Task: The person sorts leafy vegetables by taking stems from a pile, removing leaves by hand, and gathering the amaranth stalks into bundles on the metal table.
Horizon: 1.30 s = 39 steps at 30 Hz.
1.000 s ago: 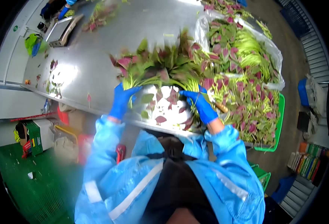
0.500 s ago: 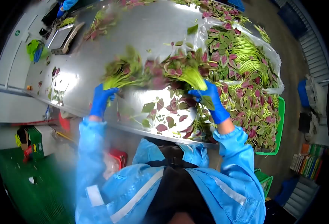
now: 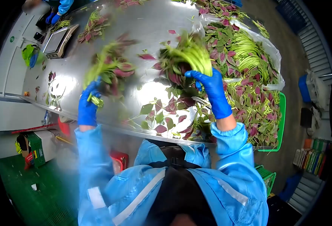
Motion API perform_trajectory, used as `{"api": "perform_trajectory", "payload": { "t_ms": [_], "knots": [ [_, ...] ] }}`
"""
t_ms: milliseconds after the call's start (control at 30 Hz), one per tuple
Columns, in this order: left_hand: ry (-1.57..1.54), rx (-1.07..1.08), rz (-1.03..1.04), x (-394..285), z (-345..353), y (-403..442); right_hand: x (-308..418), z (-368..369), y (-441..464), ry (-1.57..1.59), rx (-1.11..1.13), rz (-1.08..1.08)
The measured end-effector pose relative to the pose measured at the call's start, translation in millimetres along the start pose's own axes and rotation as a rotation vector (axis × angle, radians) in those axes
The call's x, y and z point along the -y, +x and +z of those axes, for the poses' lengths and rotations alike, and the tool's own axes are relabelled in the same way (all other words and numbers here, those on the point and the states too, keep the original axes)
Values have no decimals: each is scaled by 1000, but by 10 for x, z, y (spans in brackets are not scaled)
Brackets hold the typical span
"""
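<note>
From above, a person in a light blue jacket is standing at a metal table (image 3: 136, 32), both forearms reaching forward and well apart. The left hand (image 3: 88, 104), in a blue glove, is rising almost straight from its sleeve on the left side of the view. Its fingers are curling closed around the stems of the left bunch (image 3: 111, 71), with short stem ends poking out beside the palm. This bunch, green and purple-red and blurred, is leaning up and to the right over the table.

The right hand (image 3: 214, 94), also gloved in blue, is angling up and inward, the back of the hand facing the viewer. Its fingers are bending around the pale green stems of the right bunch (image 3: 190, 56), partly hidden behind the hand; two blue tips are pointing left. The leaves are hanging to the left of the stems, above the table.

Loose leaves (image 3: 160, 116) are lying between the hands, nearer the body. Just right of the right hand, a large leafy heap (image 3: 254, 109) is filling a green crate (image 3: 282, 124). A scale (image 3: 56, 42) is sitting at the far left.
</note>
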<state>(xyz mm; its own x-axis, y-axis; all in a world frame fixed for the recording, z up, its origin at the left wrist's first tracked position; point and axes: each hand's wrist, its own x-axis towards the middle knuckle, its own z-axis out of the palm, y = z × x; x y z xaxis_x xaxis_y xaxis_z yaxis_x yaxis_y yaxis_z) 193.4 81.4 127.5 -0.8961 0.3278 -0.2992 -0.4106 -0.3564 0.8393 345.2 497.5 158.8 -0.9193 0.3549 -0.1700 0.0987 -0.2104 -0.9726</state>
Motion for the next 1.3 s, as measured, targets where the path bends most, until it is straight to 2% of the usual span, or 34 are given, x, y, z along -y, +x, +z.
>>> {"api": "perform_trajectory", "payload": {
  "t_ms": [33, 67, 100, 133, 167, 233, 267, 300, 333, 367, 433, 500, 567, 600, 667, 700, 767, 800, 833, 900, 933, 1000, 1067, 1167, 1233, 1300],
  "knots": [
    [-84, 5, 74, -76, 144, -1, 44, 51, 29, 119, -25, -26],
    [22, -68, -68, 14, 309, 43, -149, 61, 135, -92, -24, 24],
    [125, -151, -215, 116, 427, 29, -461, -21, 287, -139, 19, 206],
    [151, -167, -117, 28, 476, -62, -381, 13, 242, -71, 48, 199],
    [218, -89, 111, -36, 285, -52, -177, 42, 241, -5, 72, 175],
    [-14, -141, 130, -321, 503, -203, 138, 90, 14, 31, 57, 20],
    [113, -204, 231, -227, 561, -158, 20, 91, 126, -60, -3, 19],
    [187, -254, 155, -93, 580, -81, -209, 67, 195, -145, -71, 34],
    [245, -167, 151, -58, 534, -167, -156, 73, 202, -153, 39, 328],
    [299, -73, 159, -87, 522, -179, -75, 82, 198, -81, 45, 198],
    [-65, -126, 117, -297, 542, -172, 103, 120, 39, 68, 51, -36],
    [-43, -170, 151, -284, 553, -88, 75, 90, 114, 75, 78, -43],
    [-7, -191, 150, -209, 917, -183, 135, 238, 55, 63, 142, -91],
    [-12, -153, 140, -108, 1000, -199, 203, 360, -35, 179, 132, -112],
    [31, -101, 150, 229, 1145, -285, 177, 538, -226, 321, 138, -9],
    [11, -56, 135, 393, 1290, -398, 94, 596, -303, 334, 141, -44],
    [-46, -19, -75, 899, 1336, -518, -427, 600, -403, -17, 278, -117],
    [-113, -53, -238, 1125, 1402, -635, -550, 740, -496, 163, 204, 208],
    [-276, -33, -351, 1386, 1415, -680, -895, 879, -571, 298, 142, 119],
    [-343, 210, -579, 1775, 1180, -666, -1270, 780, -665, 48, 214, 398],
    [-346, 190, -595, 1959, 1057, -617, -1177, 754, -691, -26, 235, 467],
    [-335, 117, -561, 2055, 1050, -672, -1203, 740, -755, 18, 273, 347],
    [-302, 23, -441, 1994, 1246, -711, -1198, 726, -705, -179, 323, -19],
    [-480, 153, -461, 2156, 1189, -623, -1503, 667, -738, -818, 70, -397],
    [-527, 100, -443, 2266, 1210, -635, -1699, 630, -705, -669, 57, -250],
    [-536, 116, -421, 2333, 1236, -635, -1819, 582, -691, -345, 12, -64]
  ]
}}
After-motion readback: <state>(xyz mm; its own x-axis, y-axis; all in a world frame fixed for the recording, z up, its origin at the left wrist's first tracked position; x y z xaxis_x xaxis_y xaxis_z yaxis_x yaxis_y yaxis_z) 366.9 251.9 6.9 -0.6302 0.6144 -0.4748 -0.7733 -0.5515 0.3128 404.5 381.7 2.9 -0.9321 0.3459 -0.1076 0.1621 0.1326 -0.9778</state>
